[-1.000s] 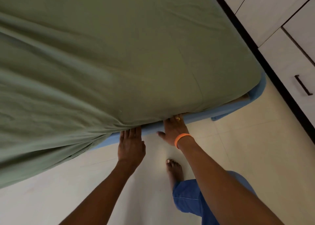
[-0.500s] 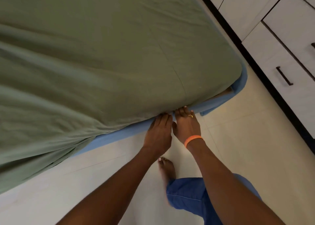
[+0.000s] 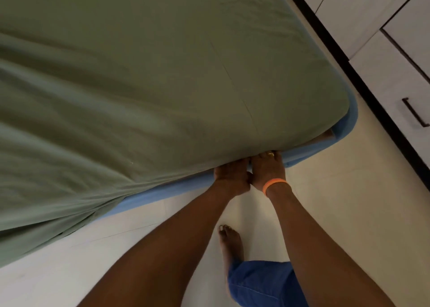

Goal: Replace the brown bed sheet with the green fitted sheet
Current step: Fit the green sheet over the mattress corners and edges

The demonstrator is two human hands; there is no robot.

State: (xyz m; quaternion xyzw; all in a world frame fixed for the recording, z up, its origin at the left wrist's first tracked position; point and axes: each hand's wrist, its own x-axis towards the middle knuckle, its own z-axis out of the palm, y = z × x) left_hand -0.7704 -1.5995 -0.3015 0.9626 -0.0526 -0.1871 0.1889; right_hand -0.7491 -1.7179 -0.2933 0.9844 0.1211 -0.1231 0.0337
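Sheet: we see the green fitted sheet (image 3: 149,78) spread over the top of the mattress and pulled down over its near edge and right corner; towards the lower left it hangs in loose folds down past the bed edge.
Bed base: a blue bed base (image 3: 151,195) shows as a strip under the sheet's edge and curves round the right corner, where a small tan patch shows between it and the sheet.
Left hand: our left hand (image 3: 230,177) is at the sheet's lower edge, its fingertips hidden under the cloth; we cannot tell whether it grips the sheet or only pushes it in.
Right hand: our right hand (image 3: 267,168) sits just beside the left, touching it, fingers also tucked under the sheet edge; its grip is likewise hidden from us.
Ornaments: a ring (image 3: 270,154) on a right finger and an orange wristband (image 3: 274,183) on the right wrist.
Floor: pale tiles (image 3: 337,213), with one bare foot (image 3: 230,241) and a blue trouser leg (image 3: 263,283).
Right side: white drawers (image 3: 384,78) with a dark handle (image 3: 415,114), near the bed corner.
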